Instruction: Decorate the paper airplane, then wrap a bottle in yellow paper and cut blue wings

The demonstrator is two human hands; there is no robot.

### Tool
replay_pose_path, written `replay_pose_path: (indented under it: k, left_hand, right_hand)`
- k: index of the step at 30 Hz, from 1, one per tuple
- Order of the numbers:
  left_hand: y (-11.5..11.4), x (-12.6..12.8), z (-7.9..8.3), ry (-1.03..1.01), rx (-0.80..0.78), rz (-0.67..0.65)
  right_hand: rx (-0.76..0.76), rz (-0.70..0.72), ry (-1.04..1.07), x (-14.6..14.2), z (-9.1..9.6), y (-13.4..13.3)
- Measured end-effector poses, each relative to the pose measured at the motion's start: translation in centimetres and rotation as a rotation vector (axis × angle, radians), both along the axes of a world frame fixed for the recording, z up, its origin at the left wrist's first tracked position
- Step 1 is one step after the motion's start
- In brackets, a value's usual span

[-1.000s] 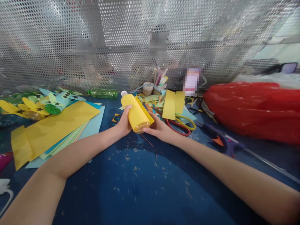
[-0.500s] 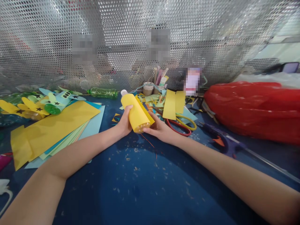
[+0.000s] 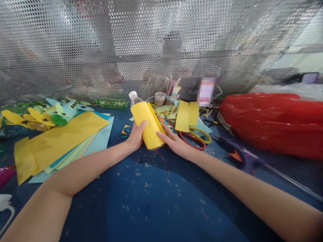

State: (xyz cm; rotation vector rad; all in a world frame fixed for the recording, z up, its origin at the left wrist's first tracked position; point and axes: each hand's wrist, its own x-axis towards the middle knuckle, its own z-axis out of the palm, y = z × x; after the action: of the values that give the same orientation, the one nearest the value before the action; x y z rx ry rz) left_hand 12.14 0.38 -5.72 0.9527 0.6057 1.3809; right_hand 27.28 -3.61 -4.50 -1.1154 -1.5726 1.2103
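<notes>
- Over the middle of the bench, the left hand has its grip clasped on a clear bottle, thumb on the yellow paper wrapped around it.
- Right hand: grip clasped on the opposite side, thumb on the paper near the base.
- Bottle tilted, white cap uppermost and leaning left; base contact with the bench cannot be determined.
- Beyond the right hand: yellow strips.
- Left of the left hand: stacked coloured sheets.
- Further right: glue gun, near a red bag.
- Rear: green bottle, before a perforated screen.
</notes>
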Motion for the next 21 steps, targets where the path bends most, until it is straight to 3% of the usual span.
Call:
replay_pose_path:
  k: [5,13,17,21]
  left_hand:
    - [-0.6,-0.3,0.2,0.054,0.113,0.063]
    - [-1.0,-0.4,0.7,0.066,0.12,0.02]
    - [-0.4,-0.1,0.5,0.004,0.092,0.021]
    - [0.2,-0.1,0.7,-0.059,0.019,0.056]
  right_hand:
    - [0.013,0.015,0.041,-0.1,-0.3,-0.1]
    - [-0.045,0.067,0.12,-0.2,-0.7,-0.1]
    - [0.101,0.032,0.035,0.0,-0.7,0.3]
    - [0.339,-0.047,-0.2,0.8,-0.3,0.7]
